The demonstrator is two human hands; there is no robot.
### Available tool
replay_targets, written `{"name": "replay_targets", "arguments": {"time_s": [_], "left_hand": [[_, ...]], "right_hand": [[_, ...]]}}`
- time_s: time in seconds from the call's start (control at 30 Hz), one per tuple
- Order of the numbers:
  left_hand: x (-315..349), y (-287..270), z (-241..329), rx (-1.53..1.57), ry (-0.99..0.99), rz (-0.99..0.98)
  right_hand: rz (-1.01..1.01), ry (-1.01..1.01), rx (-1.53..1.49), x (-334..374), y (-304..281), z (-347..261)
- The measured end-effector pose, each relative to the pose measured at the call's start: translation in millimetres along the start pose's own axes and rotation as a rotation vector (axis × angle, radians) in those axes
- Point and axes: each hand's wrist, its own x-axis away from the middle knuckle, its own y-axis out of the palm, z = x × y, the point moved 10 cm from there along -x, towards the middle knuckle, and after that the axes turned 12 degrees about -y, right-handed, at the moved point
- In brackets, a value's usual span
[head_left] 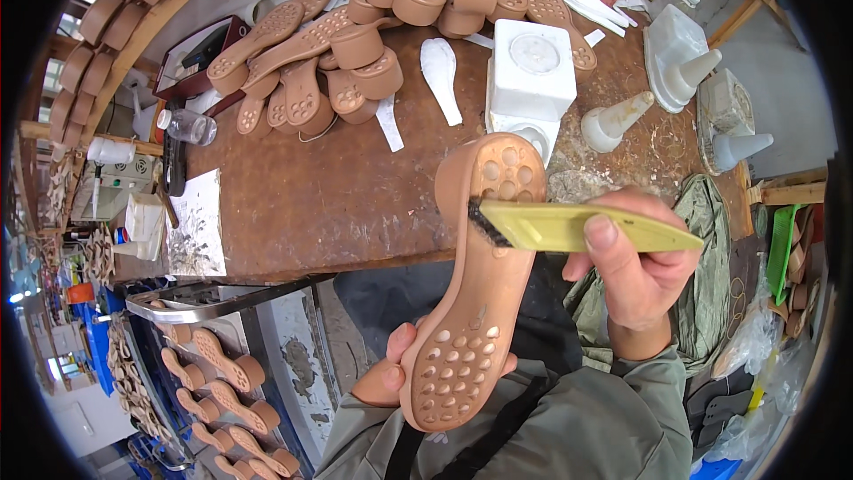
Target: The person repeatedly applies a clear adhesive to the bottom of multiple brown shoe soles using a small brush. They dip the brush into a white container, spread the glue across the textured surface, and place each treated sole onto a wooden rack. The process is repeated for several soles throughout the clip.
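Note:
A tan shoe sole [484,302] with a thick heel is tilted up in front of me, its dimpled face toward me. My left hand [391,369] is wrapped round its toe end, mostly hidden behind it. In my right hand [641,271] is a brush [577,227] with a flat yellow-green handle, the thumb pressed on top. Its short black bristles meet the sole just below the round hollows of the heel. Behind the heel, a white block-shaped container [533,67] stands on the brown workbench [329,191].
A heap of tan soles [355,53] fills the bench's far side. White cones [613,120] stand at the right. A clear bottle [188,126] lies near a dark red box [200,62]. More soles [222,360] sit on a rack at lower left. Crumpled green cloth [706,249] hangs right.

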Motion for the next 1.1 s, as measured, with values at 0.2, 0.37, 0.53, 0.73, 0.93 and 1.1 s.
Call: {"name": "replay_targets", "arguments": {"time_s": [0.2,0.37,0.53,0.73,0.93,1.1], "left_hand": [[3.1,4.1,-2.4,0.007,0.012,-0.013],[6.1,6.1,-3.5,-0.003,0.041,-0.029],[5.3,8.2,-3.3,-0.017,0.073,-0.040],[1.3,13.7,6.0,-0.084,0.136,-0.084],[-4.9,21.5,21.6,-0.195,0.204,-0.137],[-3.3,24.5,30.0,-0.321,0.252,-0.080]], "right_hand": [[-0.071,0.013,0.092,16.9,6.8,-6.7],[-0.074,-0.019,0.131,34.1,14.8,-16.3],[-0.122,-0.093,0.190,48.6,26.6,-28.8],[-0.169,-0.201,0.181,60.0,43.4,-38.2],[-0.175,-0.217,0.196,71.1,54.2,-42.9],[-0.248,-0.298,0.241,67.4,64.0,-55.2]]}}
